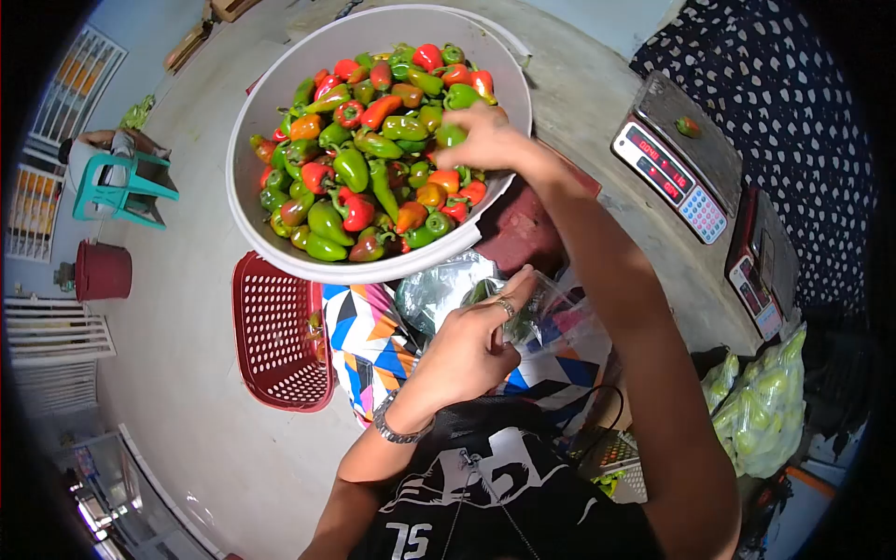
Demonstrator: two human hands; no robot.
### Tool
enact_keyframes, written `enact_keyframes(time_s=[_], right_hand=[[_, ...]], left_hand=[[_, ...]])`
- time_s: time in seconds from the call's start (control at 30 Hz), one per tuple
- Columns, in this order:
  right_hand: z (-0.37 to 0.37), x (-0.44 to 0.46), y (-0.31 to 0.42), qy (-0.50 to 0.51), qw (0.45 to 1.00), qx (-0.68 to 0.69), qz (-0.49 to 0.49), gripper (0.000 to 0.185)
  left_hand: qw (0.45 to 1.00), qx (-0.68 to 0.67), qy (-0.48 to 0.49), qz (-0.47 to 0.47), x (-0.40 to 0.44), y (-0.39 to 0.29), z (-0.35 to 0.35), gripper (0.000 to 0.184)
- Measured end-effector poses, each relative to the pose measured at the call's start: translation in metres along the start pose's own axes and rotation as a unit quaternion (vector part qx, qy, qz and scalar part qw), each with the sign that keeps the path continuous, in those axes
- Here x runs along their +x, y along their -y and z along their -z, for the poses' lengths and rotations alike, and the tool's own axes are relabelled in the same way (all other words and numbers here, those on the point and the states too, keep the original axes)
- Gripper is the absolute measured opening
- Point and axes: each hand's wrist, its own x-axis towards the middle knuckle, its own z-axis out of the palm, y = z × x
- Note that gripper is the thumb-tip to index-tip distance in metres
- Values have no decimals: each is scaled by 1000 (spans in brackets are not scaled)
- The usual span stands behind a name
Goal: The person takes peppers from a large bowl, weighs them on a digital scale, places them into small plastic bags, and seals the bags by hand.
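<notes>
A large whitish tub [241, 201] holds a heap of green, red and orange peppers [350, 170]. My right hand [490, 138] reaches over the tub's right side, its thumb and fingers around a green pepper [450, 136]. Below the tub, above my lap, my left hand [481, 341] is closed on a clear plastic bag [551, 308], index finger stretched along it. Dark green shapes show through the plastic. A metal watch [397, 425] sits on my left wrist.
Two digital scales [677, 177] [754, 280] stand on the ledge at right; one pepper [688, 127] lies on the farther scale. A red perforated basket [280, 345] is at left. A bag of green produce [765, 411] sits lower right. A teal chair [121, 182] stands farther off.
</notes>
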Motion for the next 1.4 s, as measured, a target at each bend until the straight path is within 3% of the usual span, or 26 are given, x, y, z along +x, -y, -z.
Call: enact_keyframes(time_s=[0.03,0.1,0.13,0.17,0.2,0.23,0.3,0.43,0.57,0.6,0.7,0.8,1.0,1.1,1.3,1.4], right_hand=[[20,-15,1,-97,994,47,31,85],[91,-71,2,-92,940,328,-30,61],[117,-101,-2,-210,917,333,-66,44],[149,-107,-67,-291,950,104,-30,47],[173,-130,-87,-391,915,-49,-82,57],[195,-144,-125,-388,883,-186,-190,69],[225,-165,-209,-332,847,-247,-335,75],[254,-191,-322,-137,875,-267,-380,76],[254,-174,-354,-7,881,-247,-404,73],[248,-170,-346,-64,883,-251,-393,72],[258,-152,-340,-29,896,-172,-408,78],[258,-145,-347,-5,887,-208,-412,87],[253,-143,-352,-3,890,-203,-408,98],[255,-141,-353,-8,900,-167,-402,97],[244,-128,-359,-131,895,-212,-371,86],[240,-116,-366,-58,902,-268,-333,78]], left_hand=[[1000,4,19,10,0,-2,2,89],[998,11,46,30,1,-3,7,87],[999,6,46,25,2,-1,8,87],[999,6,36,26,2,-2,7,87],[999,7,28,28,2,-5,7,87],[999,8,24,23,3,-6,6,87],[1000,11,21,9,6,-7,5,87],[1000,5,22,-13,10,-4,-3,83],[999,-3,35,34,11,-18,-3,66],[995,14,92,43,10,-13,-1,88],[995,12,87,48,7,-15,-2,88],[997,14,70,-18,9,-14,-5,86],[996,-5,88,13,8,-14,-7,88],[997,-11,80,7,10,-16,-5,91],[993,1,109,32,11,-20,3,90],[995,0,100,25,9,-17,3,89]])
